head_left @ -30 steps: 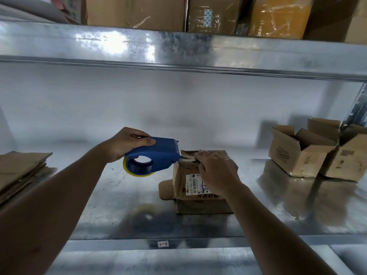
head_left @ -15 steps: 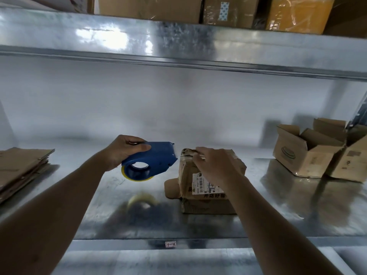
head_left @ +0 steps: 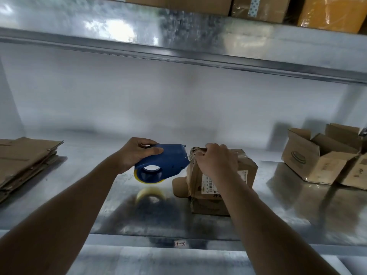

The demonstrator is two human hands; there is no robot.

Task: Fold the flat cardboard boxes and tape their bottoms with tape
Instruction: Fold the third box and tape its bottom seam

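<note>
My left hand (head_left: 137, 153) grips the blue tape dispenser (head_left: 161, 165), fingers curled over its top and thumb along its side, and I hold it just above the metal shelf (head_left: 83, 187) with its cutting end right at the upper left corner of the cardboard box (head_left: 241, 167). The yellowish roll of tape (head_left: 148, 178) sits inside the dispenser, showing along its lower edge. My right hand (head_left: 216, 160) rests on top of the box near that same corner, fingers bent down over the taped edge; I cannot tell whether they pinch the tape. The box stands on the shelf in front of me, a white label (head_left: 208, 185) on its near side. A stack of flat boxes (head_left: 23, 159) lies far left, and folded open boxes (head_left: 321, 155) sit far right
</note>
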